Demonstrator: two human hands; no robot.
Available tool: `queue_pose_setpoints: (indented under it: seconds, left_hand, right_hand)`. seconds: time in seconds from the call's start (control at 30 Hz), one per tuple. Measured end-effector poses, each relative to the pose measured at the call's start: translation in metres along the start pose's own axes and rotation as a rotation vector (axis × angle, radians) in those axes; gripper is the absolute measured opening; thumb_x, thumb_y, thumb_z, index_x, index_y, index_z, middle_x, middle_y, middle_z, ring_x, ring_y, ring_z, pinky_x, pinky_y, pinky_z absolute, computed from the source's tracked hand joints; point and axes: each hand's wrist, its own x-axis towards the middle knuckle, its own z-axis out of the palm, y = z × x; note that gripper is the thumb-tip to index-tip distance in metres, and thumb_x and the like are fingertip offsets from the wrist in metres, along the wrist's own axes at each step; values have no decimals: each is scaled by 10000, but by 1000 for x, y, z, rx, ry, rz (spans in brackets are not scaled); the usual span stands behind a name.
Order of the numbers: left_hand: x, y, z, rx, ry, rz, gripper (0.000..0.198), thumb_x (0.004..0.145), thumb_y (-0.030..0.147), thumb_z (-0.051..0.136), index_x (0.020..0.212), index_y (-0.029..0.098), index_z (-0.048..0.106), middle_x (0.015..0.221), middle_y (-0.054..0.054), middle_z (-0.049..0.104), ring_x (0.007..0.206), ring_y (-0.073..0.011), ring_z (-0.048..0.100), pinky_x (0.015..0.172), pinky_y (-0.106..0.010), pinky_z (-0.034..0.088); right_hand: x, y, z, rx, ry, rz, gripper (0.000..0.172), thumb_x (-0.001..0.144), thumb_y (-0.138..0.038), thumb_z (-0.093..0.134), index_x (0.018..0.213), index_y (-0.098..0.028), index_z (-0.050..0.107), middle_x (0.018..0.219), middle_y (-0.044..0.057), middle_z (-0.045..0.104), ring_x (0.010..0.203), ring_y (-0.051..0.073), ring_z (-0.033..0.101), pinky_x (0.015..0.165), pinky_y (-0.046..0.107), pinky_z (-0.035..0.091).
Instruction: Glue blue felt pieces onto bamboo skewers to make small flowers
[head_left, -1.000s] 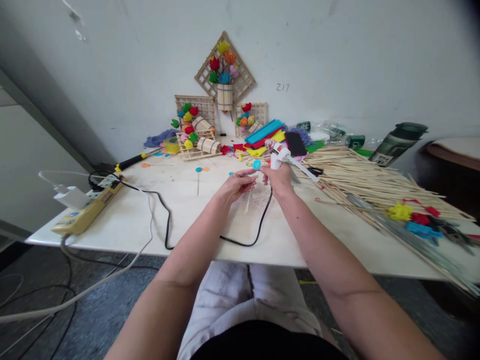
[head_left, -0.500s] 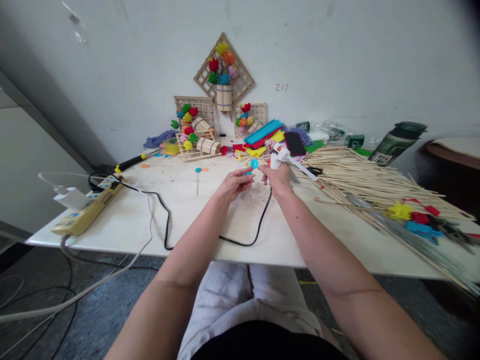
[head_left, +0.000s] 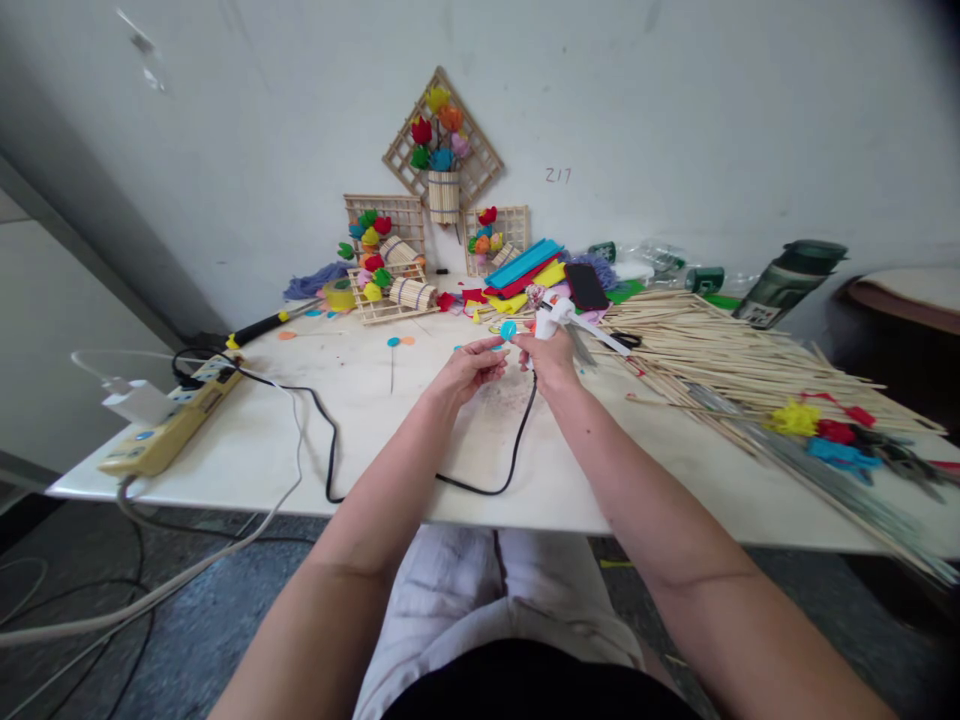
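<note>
Watching over the head camera, I have the right hand (head_left: 553, 360) wrapped around a white glue gun (head_left: 553, 314), its nozzle end pointing up and away toward the back of the counter (head_left: 559, 490). The left hand (head_left: 469, 370) is raised just beside it, fingers drawn together; I cannot tell whether they are gripping anything. A small blue disc (head_left: 508, 330) shows between the fingertips of both hands, above the counter, and from here I can't make out which of them carries it. A black cord (head_left: 484, 491) drops from below the right hand, bends across the counter and runs out of sight at the left forearm. To the left of the hands I see another blue disc (head_left: 393, 342) with a thin stem, an orange disc (head_left: 407, 341) just beside it. Past the gun lie a phone (head_left: 587, 287) and stacked coloured strips (head_left: 529, 262); right of it are scissors (head_left: 628, 340) and a wide spread of sticks (head_left: 720, 340). At the back, a diamond-shaped lattice (head_left: 484, 165) with flowers (head_left: 450, 118) stands against the wall. The power strip (head_left: 169, 425) sits at the counter's left end.
</note>
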Motion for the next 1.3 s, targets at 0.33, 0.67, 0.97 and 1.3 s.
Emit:
queue_pose_setpoints:
  seconds: [0.33, 0.67, 0.97, 1.3]
  left_hand:
    - [-2, 2, 2, -31, 28, -26, 341, 677, 13, 657, 1006, 105, 640, 610, -12, 636, 511, -69, 578, 556, -193, 471]
    - [-1, 2, -1, -14, 65, 24, 389, 651, 55, 680, 1033, 124, 649, 646, -13, 652, 539, -70, 581, 580, -200, 461]
    - [2, 6, -13, 14, 175, 132, 432, 599, 106, 727, 1022, 110, 637, 691, -19, 673, 518, -72, 582, 549, -205, 446]
    - [4, 9, -21, -7, 243, 207, 450, 591, 137, 754, 1021, 110, 625, 623, 12, 638, 505, -57, 557, 530, -188, 430]
  right_hand:
    - [-1, 1, 0, -29, -20, 1, 317, 571, -180, 668, 859, -168, 536, 589, -70, 569, 357, 65, 461, 308, 187, 349]
    - [-5, -4, -1, -28, -35, -21, 319, 585, -252, 704, 837, -168, 528, 546, -71, 542, 360, 77, 472, 305, 187, 347]
    - [-12, -25, -16, -86, -338, -8, 360, 707, -490, 644, 812, -159, 549, 567, -7, 597, 317, 58, 427, 299, 178, 309]
    - [-17, -30, -20, -265, -520, -14, 463, 728, -598, 599, 776, -139, 577, 594, 33, 624, 303, 60, 424, 277, 192, 319]
